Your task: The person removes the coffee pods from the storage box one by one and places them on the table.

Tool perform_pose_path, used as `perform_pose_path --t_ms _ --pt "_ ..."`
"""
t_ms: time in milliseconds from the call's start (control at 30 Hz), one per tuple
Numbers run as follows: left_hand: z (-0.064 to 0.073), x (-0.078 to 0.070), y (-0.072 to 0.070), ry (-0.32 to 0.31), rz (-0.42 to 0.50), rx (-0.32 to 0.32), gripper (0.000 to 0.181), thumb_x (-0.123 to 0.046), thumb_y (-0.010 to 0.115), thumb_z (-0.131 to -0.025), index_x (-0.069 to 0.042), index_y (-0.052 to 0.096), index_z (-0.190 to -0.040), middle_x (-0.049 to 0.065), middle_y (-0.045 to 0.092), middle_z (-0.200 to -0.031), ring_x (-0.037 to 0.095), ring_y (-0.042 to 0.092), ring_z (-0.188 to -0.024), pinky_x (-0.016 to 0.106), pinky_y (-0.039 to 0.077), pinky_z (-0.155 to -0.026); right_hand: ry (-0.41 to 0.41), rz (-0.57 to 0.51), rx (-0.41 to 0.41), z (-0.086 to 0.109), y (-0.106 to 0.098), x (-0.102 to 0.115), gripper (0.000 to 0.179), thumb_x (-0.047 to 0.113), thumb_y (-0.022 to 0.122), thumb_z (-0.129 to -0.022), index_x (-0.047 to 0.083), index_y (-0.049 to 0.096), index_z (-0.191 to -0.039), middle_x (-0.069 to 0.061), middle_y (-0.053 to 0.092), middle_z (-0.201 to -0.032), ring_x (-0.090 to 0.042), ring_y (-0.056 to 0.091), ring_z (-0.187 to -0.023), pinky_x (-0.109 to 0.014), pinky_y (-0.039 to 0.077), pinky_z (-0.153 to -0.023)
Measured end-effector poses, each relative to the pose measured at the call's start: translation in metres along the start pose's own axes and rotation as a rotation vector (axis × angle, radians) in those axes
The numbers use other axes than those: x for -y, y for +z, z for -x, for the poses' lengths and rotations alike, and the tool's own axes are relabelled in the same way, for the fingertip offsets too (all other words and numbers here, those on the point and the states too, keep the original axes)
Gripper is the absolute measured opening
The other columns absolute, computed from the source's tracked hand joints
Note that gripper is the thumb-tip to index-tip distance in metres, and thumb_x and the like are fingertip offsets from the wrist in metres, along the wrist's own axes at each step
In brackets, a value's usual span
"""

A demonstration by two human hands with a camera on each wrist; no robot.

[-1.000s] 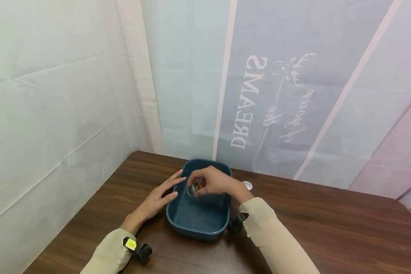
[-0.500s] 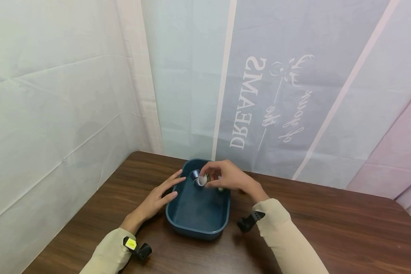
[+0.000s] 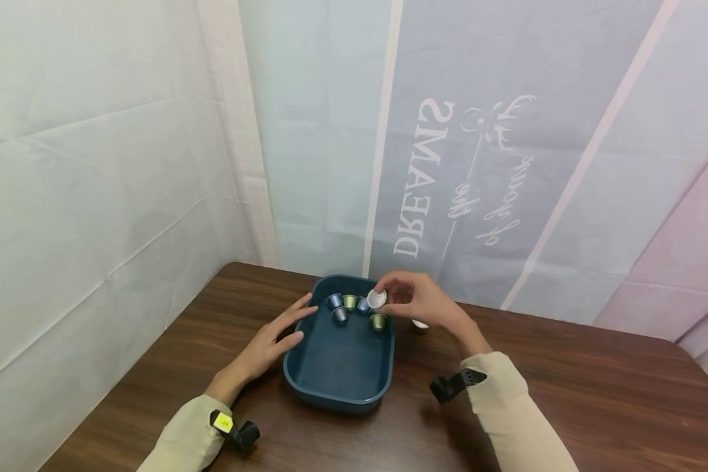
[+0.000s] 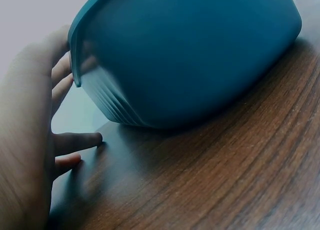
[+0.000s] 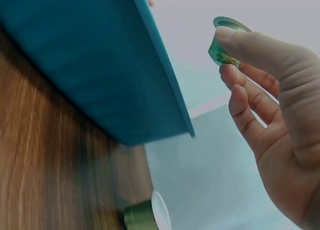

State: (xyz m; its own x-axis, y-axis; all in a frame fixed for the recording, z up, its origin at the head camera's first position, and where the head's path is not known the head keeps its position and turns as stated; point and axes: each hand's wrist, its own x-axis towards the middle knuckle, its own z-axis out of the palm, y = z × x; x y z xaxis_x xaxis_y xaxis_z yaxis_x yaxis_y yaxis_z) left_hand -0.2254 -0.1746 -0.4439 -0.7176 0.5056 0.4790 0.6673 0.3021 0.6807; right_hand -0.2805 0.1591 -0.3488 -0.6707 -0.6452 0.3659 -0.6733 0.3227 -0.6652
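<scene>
Right hand: pinching a green capsule over the bin's far-right corner.
Left hand: fingers extended at the bin's left edge.
Capsule: likely light, dentable; hold by rim.

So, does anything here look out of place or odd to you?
Two things. One small green capsule with a pale lid sits on the brown wood-grain table, outside the blue plastic bin where several similar capsules lie. Also, the white lettering on the grey-blue fabric backdrop appears flipped. I see no spill or damage.
</scene>
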Motion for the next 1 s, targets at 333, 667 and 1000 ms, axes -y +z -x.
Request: perform_pose_path --t_ms 333,667,1000 --pt "0.001 0.0 0.0 0.001 -0.011 -0.006 0.047 -0.012 0.048 -0.1 -0.01 0.04 -0.146 0.008 0.019 -0.158 0.026 0.019 -0.143 0.063 0.024 -0.103 -0.03 -0.003 -0.081 0.024 -0.015 0.019 0.03 -0.001 0.078 -0.077 0.002 0.064 -0.104 -0.012 0.063 -0.081 -0.025 0.057 -0.066 -0.035 0.048 -0.056" --pt "-0.001 0.001 0.001 -0.008 -0.01 -0.002 0.047 -0.014 0.048 -0.1 -0.015 0.04 -0.147 0.008 0.019 -0.158 0.025 0.019 -0.143 0.063 0.024 -0.103 0.06 -0.021 -0.183 0.052 -0.022 0.011 0.03 -0.001 0.078 -0.077 0.001 0.063 -0.103 -0.012 0.063 -0.089 -0.025 0.06 -0.074 -0.032 0.051 -0.06" --pt "0.0 0.0 0.001 -0.006 -0.011 -0.005 0.047 -0.011 0.048 -0.1 -0.011 0.04 -0.146 0.011 0.019 -0.157 0.026 0.019 -0.143 0.064 0.023 -0.103 0.159 -0.105 -0.282 0.078 -0.027 -0.013 0.03 0.0 0.077 -0.079 0.0 0.062 -0.104 -0.018 0.064 -0.089 -0.028 0.062 -0.074 -0.03 0.052 -0.064"
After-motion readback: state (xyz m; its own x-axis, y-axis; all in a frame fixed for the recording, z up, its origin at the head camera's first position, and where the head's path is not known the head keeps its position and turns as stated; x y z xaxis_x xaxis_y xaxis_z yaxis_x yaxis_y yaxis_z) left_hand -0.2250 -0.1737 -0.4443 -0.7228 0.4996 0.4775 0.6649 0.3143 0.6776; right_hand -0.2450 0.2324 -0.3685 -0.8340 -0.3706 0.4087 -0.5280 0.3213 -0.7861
